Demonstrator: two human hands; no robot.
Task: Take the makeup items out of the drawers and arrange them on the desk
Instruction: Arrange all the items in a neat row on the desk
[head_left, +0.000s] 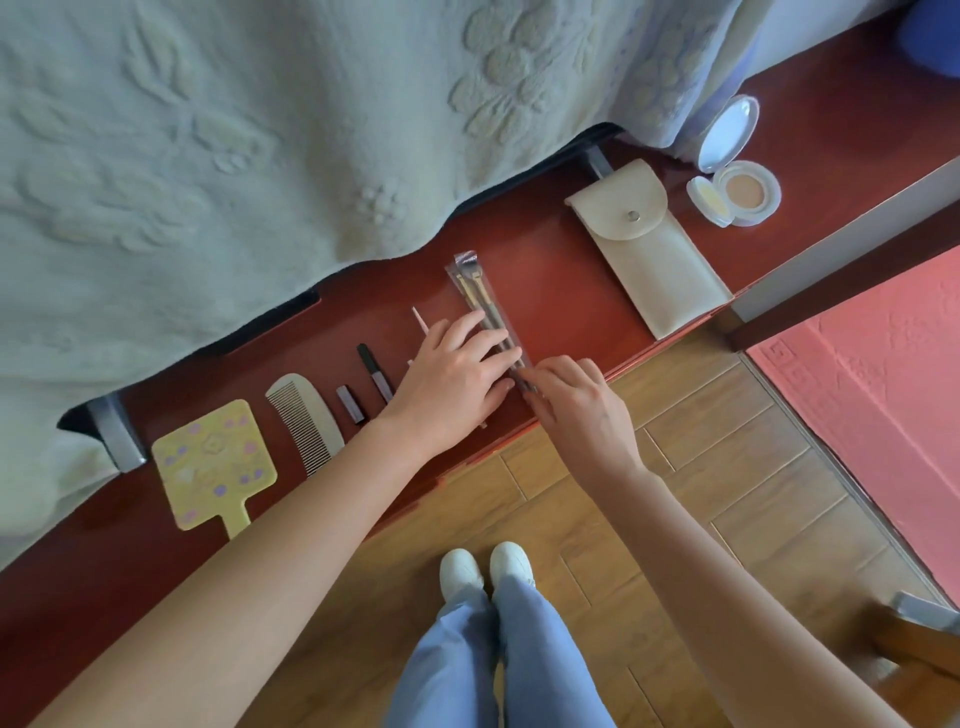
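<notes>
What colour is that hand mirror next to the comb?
The hand mirror is yellow with pink and purple dots, seen best in the head view.

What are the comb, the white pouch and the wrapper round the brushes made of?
The comb looks like hard cream plastic: smooth, with thin even teeth. The pouch seems to be soft leather or faux leather, matte, with a metal snap. The brush wrapper looks like thin clear plastic film: glossy, and the brushes show through.

Left hand (457, 371) rests on the brush packet (471, 292); right hand (576, 410) pinches its end.
</notes>
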